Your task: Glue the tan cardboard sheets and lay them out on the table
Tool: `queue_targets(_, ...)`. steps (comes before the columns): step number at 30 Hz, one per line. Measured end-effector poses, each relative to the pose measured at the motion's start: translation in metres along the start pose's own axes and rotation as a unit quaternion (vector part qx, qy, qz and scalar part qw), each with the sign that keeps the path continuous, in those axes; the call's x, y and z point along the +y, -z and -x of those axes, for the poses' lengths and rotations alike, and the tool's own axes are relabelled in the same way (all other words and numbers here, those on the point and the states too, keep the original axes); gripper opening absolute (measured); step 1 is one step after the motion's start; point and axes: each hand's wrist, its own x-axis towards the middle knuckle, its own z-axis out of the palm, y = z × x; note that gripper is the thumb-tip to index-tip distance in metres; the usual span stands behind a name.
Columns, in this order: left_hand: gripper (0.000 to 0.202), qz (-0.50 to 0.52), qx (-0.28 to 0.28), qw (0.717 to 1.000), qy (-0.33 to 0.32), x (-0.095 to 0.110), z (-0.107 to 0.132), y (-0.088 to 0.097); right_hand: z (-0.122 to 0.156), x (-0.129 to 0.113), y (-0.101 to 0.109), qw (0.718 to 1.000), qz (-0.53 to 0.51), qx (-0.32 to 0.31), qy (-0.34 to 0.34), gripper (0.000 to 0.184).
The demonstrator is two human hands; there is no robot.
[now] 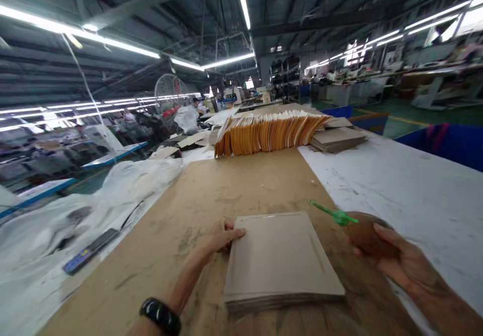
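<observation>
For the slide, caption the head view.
Left hand steadies a cardboard stack; right hand holds a brown roll.

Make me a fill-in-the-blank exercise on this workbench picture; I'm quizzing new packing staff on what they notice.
1. The left hand touches the edge of a stack of grey ______ sheets.
2. The right hand holds a brown roll with a ______ plastic handle.
3. On the left wrist sits a ______ wristband.
4. Farther back on the table, a long row of ______ envelopes stands on edge.

Missing words: cardboard; green; black; orange
</observation>
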Motion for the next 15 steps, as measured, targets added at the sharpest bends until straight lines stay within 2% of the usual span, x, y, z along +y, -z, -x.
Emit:
queue_targets(6, 0.053, -0.002, -0.022, 0.999, 0.033, 0.009, 0.006, 0.004, -0.001, 0.000, -0.003, 0.996, -0.011, 0.066, -0.059, 0.045)
queue_targets(11, 0.046, -0.007, -0.021, 0.999, 0.039, 0.008, 0.004, 0.011, 0.000, 0.003, -0.004, 0.991, -0.015, 0.110, -0.074, 0.053)
queue_targets(13, 0.044, 0.004, -0.011, 0.999, 0.043, 0.007, 0.002, 0.014, -0.003, 0.007, 0.004, 0.991, -0.003, 0.107, -0.083, 0.048)
queue_targets(15, 0.044, 0.026, -0.008, 0.998, 0.050, 0.005, 0.001, 0.019, -0.009, 0.013, 0.017, 0.994, 0.070, 0.082, -0.036, 0.035)
